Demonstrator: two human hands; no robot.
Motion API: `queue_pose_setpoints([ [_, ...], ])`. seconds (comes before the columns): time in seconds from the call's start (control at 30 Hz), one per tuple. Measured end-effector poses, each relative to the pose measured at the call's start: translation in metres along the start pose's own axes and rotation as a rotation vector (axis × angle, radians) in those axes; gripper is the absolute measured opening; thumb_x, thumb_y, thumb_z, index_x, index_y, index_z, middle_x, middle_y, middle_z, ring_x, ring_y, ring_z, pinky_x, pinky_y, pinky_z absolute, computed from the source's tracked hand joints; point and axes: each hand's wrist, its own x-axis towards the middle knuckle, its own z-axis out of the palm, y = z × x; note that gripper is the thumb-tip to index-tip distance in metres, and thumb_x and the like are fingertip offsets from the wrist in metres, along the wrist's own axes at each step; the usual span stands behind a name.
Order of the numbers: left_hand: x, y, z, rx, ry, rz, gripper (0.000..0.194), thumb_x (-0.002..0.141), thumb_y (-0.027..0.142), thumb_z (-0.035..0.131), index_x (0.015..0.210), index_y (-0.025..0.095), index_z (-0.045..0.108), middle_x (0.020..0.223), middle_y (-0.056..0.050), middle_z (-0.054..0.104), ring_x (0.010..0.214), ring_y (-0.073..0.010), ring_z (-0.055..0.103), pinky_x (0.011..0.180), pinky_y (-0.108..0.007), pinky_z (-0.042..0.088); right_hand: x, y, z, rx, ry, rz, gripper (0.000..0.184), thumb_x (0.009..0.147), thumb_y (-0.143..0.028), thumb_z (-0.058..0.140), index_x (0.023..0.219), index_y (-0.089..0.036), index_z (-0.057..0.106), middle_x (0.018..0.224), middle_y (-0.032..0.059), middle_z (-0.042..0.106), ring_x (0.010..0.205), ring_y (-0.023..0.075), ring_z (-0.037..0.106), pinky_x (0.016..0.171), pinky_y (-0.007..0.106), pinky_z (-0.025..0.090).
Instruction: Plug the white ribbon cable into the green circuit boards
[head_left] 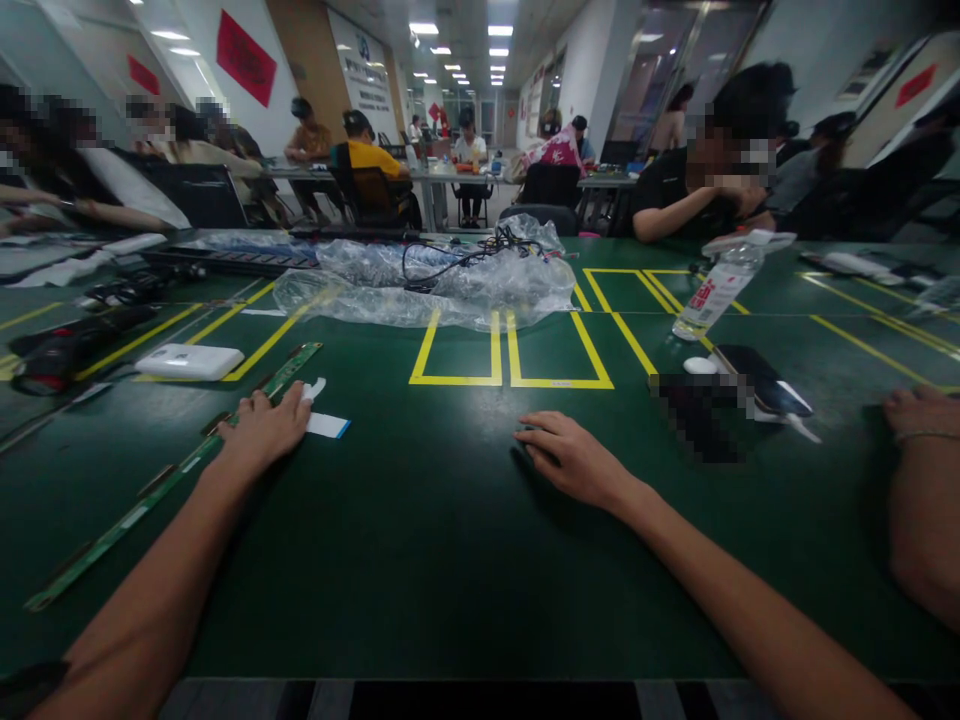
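A long, narrow green circuit board strip (161, 487) lies slantwise on the green table at the left. My left hand (264, 428) rests palm down over its upper part, fingers spread and slightly bent. Beside that hand, a white flat ribbon cable (324, 425) with a blue end sticks out to the right; its other part is hidden under the fingers. My right hand (568, 458) hovers or rests lightly over the middle of the table, fingers stretched toward the left, holding nothing.
Clear plastic wrap (450, 285) with black cables lies across the back. Left are a white device (190, 361) and a dark flashlight-like object (56, 355). Right are a tilted bottle (720, 285), a phone (761, 380) and another person's arm (926, 490). Yellow tape (461, 380) marks the tabletop.
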Motion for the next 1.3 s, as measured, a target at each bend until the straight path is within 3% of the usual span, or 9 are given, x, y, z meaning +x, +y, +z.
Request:
queue_pose_setpoints([
  [0.13,0.006,-0.011,0.014,-0.01,0.025,-0.233,0.078,0.103,0.058,0.002,0.151,0.012,0.043,0.133,-0.022,0.058,0.127,-0.0466,0.049,0.093,-0.073,0.038,0.0,0.0,0.0,-0.002,-0.005,0.002,0.032,0.098,-0.022,0.051,0.126,-0.021,0.067,0.133,0.0121,0.063,0.127,0.0268,0.054,0.106,0.05,0.047],
  [0.27,0.014,-0.011,0.023,-0.067,-0.152,-0.178,0.066,0.106,0.052,0.016,0.154,0.013,0.038,0.153,-0.027,0.039,0.137,-0.0556,0.035,0.093,-0.079,0.036,0.0,0.0,-0.001,-0.012,-0.012,0.004,0.031,0.1,-0.023,0.05,0.125,-0.02,0.067,0.132,0.0119,0.064,0.127,0.0264,0.054,0.106,0.048,0.046],
  [0.37,0.01,0.031,0.022,-0.11,-0.17,0.047,0.058,0.107,0.043,0.023,0.157,0.015,0.035,0.158,-0.024,0.033,0.144,-0.0472,0.031,0.104,-0.072,0.035,0.001,0.0,0.0,-0.015,0.008,0.025,0.032,0.1,-0.024,0.049,0.126,-0.02,0.067,0.131,0.0123,0.064,0.125,0.0261,0.056,0.105,0.048,0.047],
  [0.53,-0.016,0.146,0.009,-0.222,-0.076,0.738,0.048,0.107,0.028,0.032,0.155,0.025,0.037,0.16,-0.01,0.035,0.149,-0.031,0.029,0.115,-0.059,0.032,0.001,0.003,0.003,-0.011,0.022,0.057,0.032,0.1,-0.024,0.049,0.125,-0.02,0.067,0.13,0.0121,0.065,0.124,0.0265,0.056,0.104,0.048,0.048],
  [0.67,-0.026,0.185,0.005,-0.279,-0.011,0.909,0.048,0.107,0.029,0.038,0.154,0.027,0.036,0.16,-0.009,0.036,0.149,-0.0298,0.03,0.115,-0.057,0.034,0.001,0.005,0.005,-0.018,-0.008,0.07,0.033,0.1,-0.023,0.049,0.128,-0.02,0.067,0.131,0.0119,0.064,0.125,0.0264,0.056,0.104,0.048,0.048],
  [0.83,-0.002,0.144,0.01,-0.27,0.012,0.566,0.049,0.108,0.034,0.029,0.154,0.022,0.037,0.161,-0.013,0.033,0.148,-0.0288,0.032,0.117,-0.054,0.032,0.0,0.0,0.003,-0.071,-0.108,0.058,0.042,0.097,-0.024,0.053,0.138,-0.024,0.06,0.142,0.0145,0.056,0.133,0.0307,0.05,0.107,0.053,0.044],
  [1.1,0.034,-0.006,0.025,-0.161,-0.201,-0.461,0.086,0.1,0.065,0.021,0.15,-0.003,0.035,0.157,-0.035,0.025,0.139,-0.0606,0.027,0.092,-0.084,0.031,-0.002,-0.001,0.0,-0.09,-0.203,0.051,0.046,0.098,-0.028,0.053,0.144,-0.031,0.055,0.153,0.0123,0.046,0.142,0.0338,0.04,0.113,0.057,0.037],
  [1.2,0.036,-0.012,0.027,-0.156,-0.296,-0.472,0.089,0.099,0.066,0.02,0.146,-0.008,0.039,0.153,-0.037,0.029,0.136,-0.0599,0.032,0.09,-0.082,0.035,-0.003,-0.001,-0.003,-0.084,-0.207,0.04,0.045,0.098,-0.026,0.052,0.143,-0.031,0.057,0.152,0.0119,0.047,0.142,0.0329,0.04,0.113,0.056,0.038],
  [1.3,0.03,0.03,0.022,-0.149,-0.278,-0.196,0.082,0.1,0.06,0.023,0.15,-0.003,0.037,0.158,-0.029,0.028,0.146,-0.0471,0.027,0.107,-0.07,0.033,-0.003,-0.001,-0.005,-0.066,-0.205,0.034,0.043,0.099,-0.027,0.052,0.141,-0.032,0.058,0.152,0.0106,0.047,0.142,0.0324,0.041,0.112,0.057,0.039],
])
